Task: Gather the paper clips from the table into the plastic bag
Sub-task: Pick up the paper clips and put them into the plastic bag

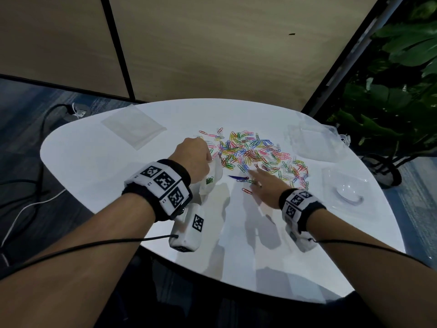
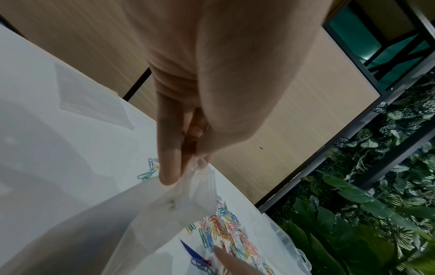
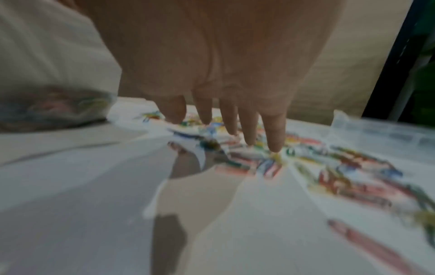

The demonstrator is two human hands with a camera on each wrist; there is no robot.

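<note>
Several coloured paper clips (image 1: 255,152) lie scattered across the middle of the white table (image 1: 118,162). My left hand (image 1: 194,155) pinches the top edge of a clear plastic bag (image 1: 212,178), which hangs down with a few clips inside; the pinch shows in the left wrist view, the bag (image 2: 164,201) held between thumb and fingers (image 2: 168,167). My right hand (image 1: 262,183) lies low over the near edge of the clip pile, fingers (image 3: 274,130) straight and spread, tips at the clips (image 3: 259,163). That view is blurred. A single red clip (image 1: 247,191) lies just left of the right hand.
A flat clear bag (image 1: 133,125) lies at the table's far left. Clear plastic containers (image 1: 314,140) and a clear tray (image 1: 347,190) stand at the right. A dark blue pointed piece (image 1: 235,177) lies between my hands. Green plants (image 1: 390,102) and a wooden wall (image 1: 212,43) stand behind.
</note>
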